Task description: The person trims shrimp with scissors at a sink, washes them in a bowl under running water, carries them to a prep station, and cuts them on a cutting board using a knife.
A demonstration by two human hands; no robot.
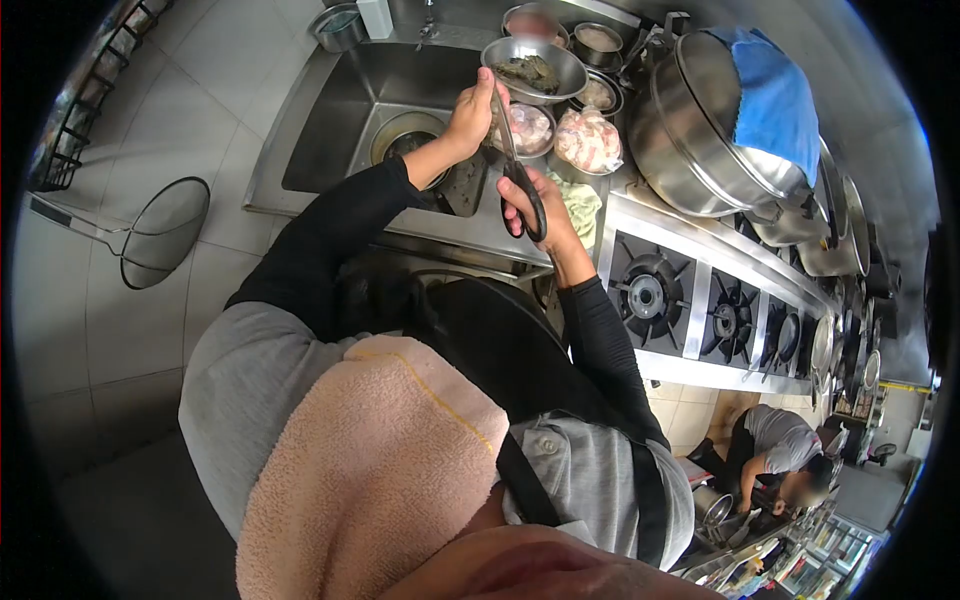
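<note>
My right hand [545,210] grips the black handles of a pair of scissors [509,135], the blades pointing away from me. Beside the blades is my left hand [470,118], its thumb raised and its fingers curled; what lies in them is hidden. Just beyond the hands, a metal bowl [494,56] contains dark greenish pieces [532,72] whose kind I cannot make out. Close to the blades stands another bowl with a pinkish, bagged food [530,128]. To its right sits a clear plastic bag of pink and white pieces [588,140].
A steel sink [330,130] lies left, with a round strainer [395,128] in it. Right of the hands are a green cloth [580,208], a large steel pot [665,125] under a blue cloth [775,105], and gas burners [645,295]. Another person [780,445] bends over at lower right.
</note>
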